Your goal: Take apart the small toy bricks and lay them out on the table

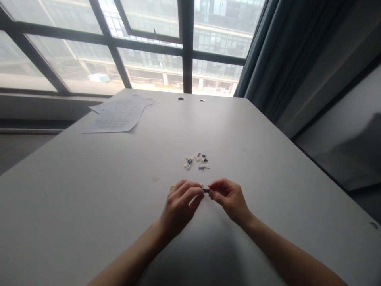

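While both forearms reached over a white table (89, 210), the left hand (178, 201) and right hand (232, 200) pinched one small grey piece (205, 190) between them.

The piece sat between the two sets of fingertips, thumb and fingers of each hand closed on one end. Left and right of the fingers the tabletop stretched widely, its side edges well apart from them; its far edge lay well beyond, before a window (151, 69). Just past the fingertips lay a loose cluster of small white and dark pieces (199, 158). Much farther ahead, to the fingers' left, printed papers (116, 117) lay near the table's edge.
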A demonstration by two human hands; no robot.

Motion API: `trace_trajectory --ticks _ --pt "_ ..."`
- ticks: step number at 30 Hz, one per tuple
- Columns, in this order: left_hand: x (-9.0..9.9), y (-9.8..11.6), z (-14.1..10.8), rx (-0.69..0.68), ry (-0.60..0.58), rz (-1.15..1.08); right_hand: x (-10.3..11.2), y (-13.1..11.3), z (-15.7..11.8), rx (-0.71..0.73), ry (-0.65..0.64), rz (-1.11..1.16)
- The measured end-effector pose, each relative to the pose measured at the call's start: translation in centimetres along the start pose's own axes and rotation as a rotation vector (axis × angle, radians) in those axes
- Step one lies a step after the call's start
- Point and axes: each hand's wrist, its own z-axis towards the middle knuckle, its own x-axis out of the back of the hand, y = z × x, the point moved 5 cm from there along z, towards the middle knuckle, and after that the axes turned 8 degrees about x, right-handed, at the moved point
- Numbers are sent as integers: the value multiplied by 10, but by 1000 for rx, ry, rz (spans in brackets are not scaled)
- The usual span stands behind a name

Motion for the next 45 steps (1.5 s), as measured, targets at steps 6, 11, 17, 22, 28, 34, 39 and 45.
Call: trace_trajectory --ticks 6,11,17,22,28,34,39,45 --pt "3 4 2 -7 61 -73 2 -4 0 67 -77 -62" --pt "3 7 -5 -120 50 -55 0 -10 0 103 -200 -13" --pt "-5 13 -13 -257 -36 147 18 -10 12 -21 -298 -141" --pt "-24 10 -13 -209 -190 460 53 -2 29 -6 -222 -463" --pt "-41 -1 -19 -122 -358 571 48 13 28 -38 -371 -615" --pt "-43 -3 -19 -94 -399 573 45 7 27 44 -308 -808" --pt "-43 -3 -19 -90 -402 559 36 4 22 117 -294 -1046" --pt "-44 -6 -22 -84 -414 571 33 1 20 134 -286 -1105"
